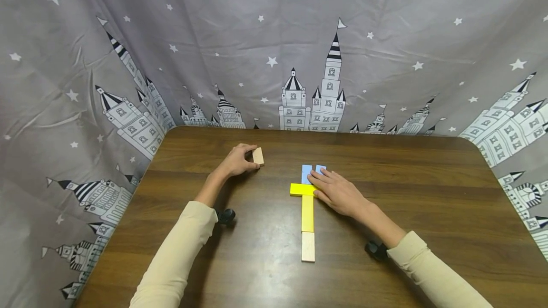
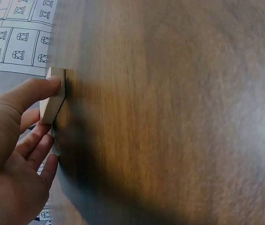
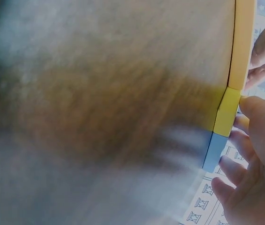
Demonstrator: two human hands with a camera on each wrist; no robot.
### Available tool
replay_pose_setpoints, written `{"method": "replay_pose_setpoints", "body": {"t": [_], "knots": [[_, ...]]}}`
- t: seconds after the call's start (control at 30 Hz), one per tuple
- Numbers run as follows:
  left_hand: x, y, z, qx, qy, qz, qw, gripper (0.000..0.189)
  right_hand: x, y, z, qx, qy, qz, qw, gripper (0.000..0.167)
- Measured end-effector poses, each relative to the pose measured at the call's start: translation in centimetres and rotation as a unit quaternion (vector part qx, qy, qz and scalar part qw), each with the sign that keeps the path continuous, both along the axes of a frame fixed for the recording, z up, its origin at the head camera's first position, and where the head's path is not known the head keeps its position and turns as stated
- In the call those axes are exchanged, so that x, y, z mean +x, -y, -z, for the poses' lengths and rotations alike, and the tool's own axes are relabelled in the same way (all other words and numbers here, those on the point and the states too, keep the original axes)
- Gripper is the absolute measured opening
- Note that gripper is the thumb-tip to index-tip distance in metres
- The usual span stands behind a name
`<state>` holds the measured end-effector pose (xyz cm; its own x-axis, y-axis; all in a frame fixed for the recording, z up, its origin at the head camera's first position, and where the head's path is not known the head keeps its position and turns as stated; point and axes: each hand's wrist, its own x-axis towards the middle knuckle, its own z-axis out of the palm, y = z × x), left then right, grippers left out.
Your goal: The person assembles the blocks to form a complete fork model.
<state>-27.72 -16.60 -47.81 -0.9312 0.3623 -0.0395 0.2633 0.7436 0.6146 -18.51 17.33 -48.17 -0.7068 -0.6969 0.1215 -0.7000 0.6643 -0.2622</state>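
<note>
My left hand pinches a plain wooden block between thumb and fingers, at the table's far left-centre. In the left wrist view the same block sits at the tabletop, thumb on one side. My right hand lies over an arrangement of blocks with its fingers extended. Its fingertips touch a blue block, partly covered, and the thumb is at the bright yellow crosswise block. Left of the covered one lies another blue block. Below the crossbar run a lighter yellow block and a plain wooden block.
The brown wooden table ends at a grey curtain printed with castles and stars. Dark wrist-worn devices, one on the left wrist and one on the right wrist, hang under the forearms.
</note>
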Motion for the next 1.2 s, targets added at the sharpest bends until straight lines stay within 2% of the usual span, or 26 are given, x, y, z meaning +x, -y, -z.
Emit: {"method": "replay_pose_setpoints", "body": {"t": [0.13, 0.27, 0.67, 0.97, 1.2], "knots": [[0.3, -0.7, 0.1, 0.006, -0.005, -0.016, 0.9998, 0.063, 0.1, 0.0, 0.0, 0.001, -0.002, -0.001, 1.0, 0.051], [0.7, -1.9, 0.2, 0.019, -0.004, -0.015, 0.9997, 0.062, 0.1, 0.0, 0.0, 0.001, -0.001, 0.001, 1.0, 0.051], [1.9, -5.9, 0.0, 0.047, 0.007, 0.027, 0.9985, 0.06, -0.1, 0.0, 0.0, 0.0, -0.003, -0.003, 1.0, 0.051], [2.3, -7.4, 0.9, 0.044, 0.004, 0.062, 0.9971, 0.06, 0.0, 0.0, 0.0, 0.001, 0.008, 0.001, 1.0, 0.051], [2.5, -8.0, 0.8, 0.04, 0.019, 0.064, 0.997, 0.059, 0.0, 0.0, -0.1, -0.002, 0.012, -0.001, 0.9999, 0.052]]}}
